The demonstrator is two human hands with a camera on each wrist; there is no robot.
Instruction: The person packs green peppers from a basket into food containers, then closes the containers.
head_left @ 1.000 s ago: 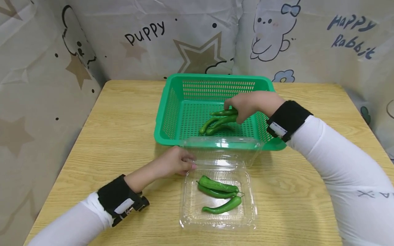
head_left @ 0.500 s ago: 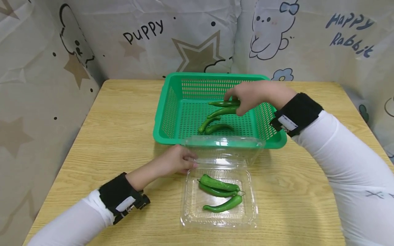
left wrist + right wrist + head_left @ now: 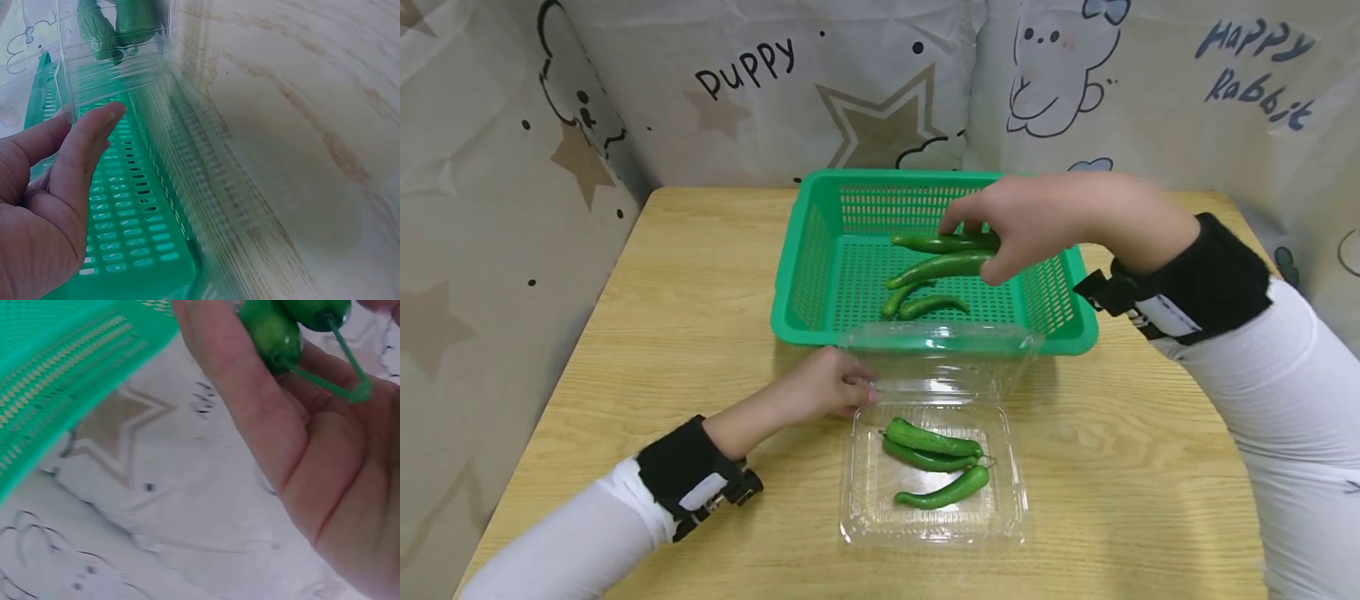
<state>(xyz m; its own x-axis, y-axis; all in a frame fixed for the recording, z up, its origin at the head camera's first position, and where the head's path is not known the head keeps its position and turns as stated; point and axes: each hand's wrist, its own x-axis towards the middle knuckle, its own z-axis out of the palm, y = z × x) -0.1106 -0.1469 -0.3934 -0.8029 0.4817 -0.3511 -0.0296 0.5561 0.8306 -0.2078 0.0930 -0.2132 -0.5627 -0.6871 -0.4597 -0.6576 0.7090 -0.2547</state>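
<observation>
Over the green basket (image 3: 784,275), my right hand (image 3: 1026,221) holds two green peppers (image 3: 943,267) side by side; their stem ends show against the palm in the right wrist view. Below them, two more peppers (image 3: 934,307) lie on the basket floor. My left hand (image 3: 820,385) pinches the left edge of a clear plastic box (image 3: 925,533) near its hinge, fingertips on the rim in the left wrist view. Three peppers (image 3: 942,490) rest in the box's base. Its raised clear lid (image 3: 940,358) stands in front of the basket's near wall.
A wooden table (image 3: 685,317) carries the basket at the back and the box in front of it. A patterned cloth (image 3: 737,125) with drawings and writing hangs behind the table and along its left side.
My right hand has risen and moved back with two peppers, away from the two left on the basket floor. The left hand keeps its place at the box.
</observation>
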